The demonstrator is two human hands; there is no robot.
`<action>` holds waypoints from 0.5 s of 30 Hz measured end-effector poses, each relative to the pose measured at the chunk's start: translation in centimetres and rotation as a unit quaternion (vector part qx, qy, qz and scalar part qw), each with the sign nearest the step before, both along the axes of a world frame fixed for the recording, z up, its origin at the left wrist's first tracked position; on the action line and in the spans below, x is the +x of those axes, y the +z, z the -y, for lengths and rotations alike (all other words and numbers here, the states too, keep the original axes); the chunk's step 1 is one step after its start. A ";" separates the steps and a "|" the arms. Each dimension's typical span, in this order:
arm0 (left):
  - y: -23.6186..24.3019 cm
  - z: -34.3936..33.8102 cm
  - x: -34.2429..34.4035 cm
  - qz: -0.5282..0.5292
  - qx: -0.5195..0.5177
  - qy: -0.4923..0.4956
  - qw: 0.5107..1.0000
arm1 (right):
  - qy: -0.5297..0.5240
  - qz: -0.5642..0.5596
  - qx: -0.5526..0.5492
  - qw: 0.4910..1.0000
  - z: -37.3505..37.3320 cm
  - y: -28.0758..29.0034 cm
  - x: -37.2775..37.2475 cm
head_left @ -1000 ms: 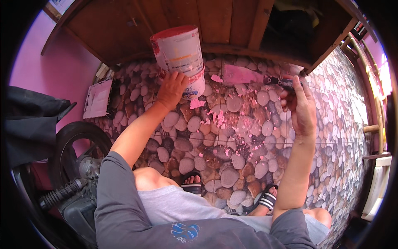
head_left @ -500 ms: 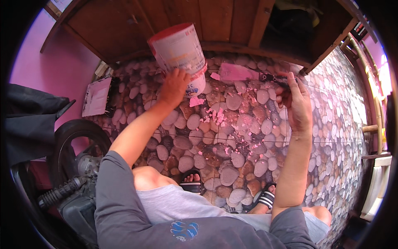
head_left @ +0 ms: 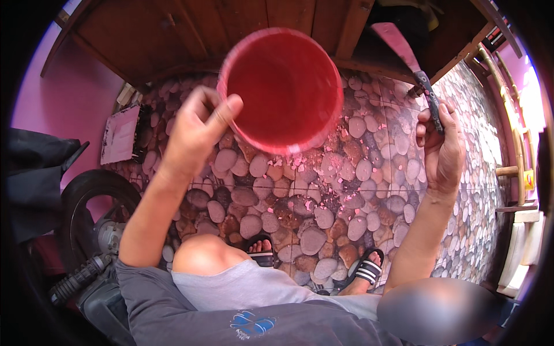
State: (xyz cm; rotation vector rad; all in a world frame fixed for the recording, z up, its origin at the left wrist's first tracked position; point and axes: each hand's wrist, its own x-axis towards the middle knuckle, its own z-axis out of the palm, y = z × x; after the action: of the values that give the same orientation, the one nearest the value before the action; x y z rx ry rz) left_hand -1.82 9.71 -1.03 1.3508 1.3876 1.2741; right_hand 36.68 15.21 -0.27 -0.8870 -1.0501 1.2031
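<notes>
My left hand is closed on the left rim of a paint bucket, thumb at the edge. The bucket's mouth faces me, showing a red inside; its outer wall is hidden. In my right hand is a putty knife, gripped by its dark handle. The knife's blade is coated pink and points up and to the left, apart from the bucket. Beneath and in front of the bucket, pink flakes lie scattered over the pebble-patterned floor.
A wooden cabinet stands along the far side. To the left are a pink-smeared flat panel and a motorbike wheel. Bamboo poles lean at the right. My sandalled feet are on the floor nearby.
The bucket has tipped so its mouth turns toward me, and my left hand has moved from its lower wall to the rim. My right hand has moved right, swinging the knife blade upward.
</notes>
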 end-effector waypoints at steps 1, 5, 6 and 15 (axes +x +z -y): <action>-2.2 1.0 0.0 0.028 -0.045 -0.006 0.999 | 0.014 0.005 -0.011 1.000 0.5 0.5 -1.2; -10.4 3.8 1.6 0.194 -0.159 -0.045 0.967 | -0.031 0.107 -0.111 0.988 1.0 0.6 -3.4; -11.9 4.1 2.1 0.226 -0.164 -0.044 0.959 | -0.029 0.115 -0.116 0.986 1.1 0.5 -3.7; -24.3 6.5 4.7 0.109 -0.103 -0.013 0.989 | 0.123 0.656 -0.026 0.744 3.4 2.2 -6.6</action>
State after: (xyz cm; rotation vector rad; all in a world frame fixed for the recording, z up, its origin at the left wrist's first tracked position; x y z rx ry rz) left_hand 2.89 3.17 -25.37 1.0543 1.3055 1.1868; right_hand 30.09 11.84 1.92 -1.7577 -2.3097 0.6652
